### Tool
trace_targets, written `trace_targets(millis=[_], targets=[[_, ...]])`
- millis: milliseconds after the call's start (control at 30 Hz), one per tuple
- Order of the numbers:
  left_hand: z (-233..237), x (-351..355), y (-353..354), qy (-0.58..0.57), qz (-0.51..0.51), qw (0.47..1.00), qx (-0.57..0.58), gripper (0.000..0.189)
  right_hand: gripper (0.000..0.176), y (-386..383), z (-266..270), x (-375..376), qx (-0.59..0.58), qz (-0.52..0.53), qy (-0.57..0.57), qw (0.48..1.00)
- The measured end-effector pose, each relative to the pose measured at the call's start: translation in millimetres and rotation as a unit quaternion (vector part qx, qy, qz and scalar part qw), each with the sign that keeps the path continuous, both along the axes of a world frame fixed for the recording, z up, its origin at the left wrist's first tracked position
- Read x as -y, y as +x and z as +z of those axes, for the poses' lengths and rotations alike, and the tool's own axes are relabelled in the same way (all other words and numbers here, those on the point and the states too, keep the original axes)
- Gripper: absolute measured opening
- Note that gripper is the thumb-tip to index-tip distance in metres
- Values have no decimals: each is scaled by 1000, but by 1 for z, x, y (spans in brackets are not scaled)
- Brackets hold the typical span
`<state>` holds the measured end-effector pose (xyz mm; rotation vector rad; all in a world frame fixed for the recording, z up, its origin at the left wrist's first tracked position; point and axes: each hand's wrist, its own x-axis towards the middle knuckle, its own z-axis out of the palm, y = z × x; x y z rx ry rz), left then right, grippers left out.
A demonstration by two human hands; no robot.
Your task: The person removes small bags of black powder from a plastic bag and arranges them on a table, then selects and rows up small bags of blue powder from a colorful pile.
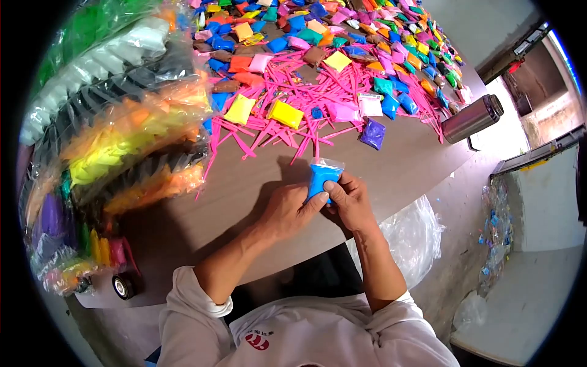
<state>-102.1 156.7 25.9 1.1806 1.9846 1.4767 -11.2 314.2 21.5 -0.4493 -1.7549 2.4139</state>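
Above the near part of the table, a blue packet (319, 177) in a clear plastic sleeve is held upright between both hands. My left hand (290, 207) grips its left side, fingers mostly hidden behind it. My right hand (351, 205) has its thumb pressed on the packet's front, with the other fingers curled at the back. Just beyond the hands lie many thin pink plastic sticks (269, 136). Among them are a yellow packet (285, 114), a purple packet (372, 134) and a white-topped packet (370, 104).
Clear bags of coloured packets (122, 153) are piled high on the left. A roll of tape (123, 285) stands at the table's near left edge. A metal flask (472, 119) lies at the right edge. Clear plastic wrap (416, 238) hangs beside the table, right of my arm.
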Motion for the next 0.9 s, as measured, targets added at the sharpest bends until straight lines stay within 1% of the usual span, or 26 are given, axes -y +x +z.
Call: trace_targets(millis=[167,233,267,333,400,433,467,600,667,700,767,800,867,900], targets=[[0,0,-1,-20,-9,1000,-18,39,20,1,0,-5,-24,21,-46,998],[1,2,-1,-25,-9,999,-25,38,19,2,-6,-7,-19,3,-108,994],[0,1,-1,-8,-11,999,-40,36,19,0,-2,-3,-23,9,-111,994],[-1,1,-1,5,-10,998,-58,35,19,1,9,3,24,-19,-5,1000],[-4,1,0,6,-31,997,-76,34,22,3,-2,-3,9,-4,-19,1000],[-11,-1,0,18,-22,995,-97,33,23,2,-7,-5,-9,-1,-10,1000],[-9,-1,0,17,-20,995,-100,33,24,1,-6,-4,-28,2,-1,1000],[3,3,1,4,-23,998,-63,32,25,4,4,0,1,4,-29,1000],[5,3,1,-6,-23,999,-48,32,24,5,4,2,-40,-12,-60,997],[3,3,1,2,-24,999,-44,33,24,5,1,2,-40,-12,-59,997],[3,3,2,8,-27,999,-40,33,24,4,-3,2,-43,-5,-15,999],[5,4,2,3,-28,999,-27,34,24,5,-1,2,-44,-7,-16,999],[5,3,2,-5,-31,999,-15,34,23,7,6,2,-9,-6,-32,999],[2,2,0,15,-29,999,-16,33,23,4,6,2,-10,-9,-35,999]])
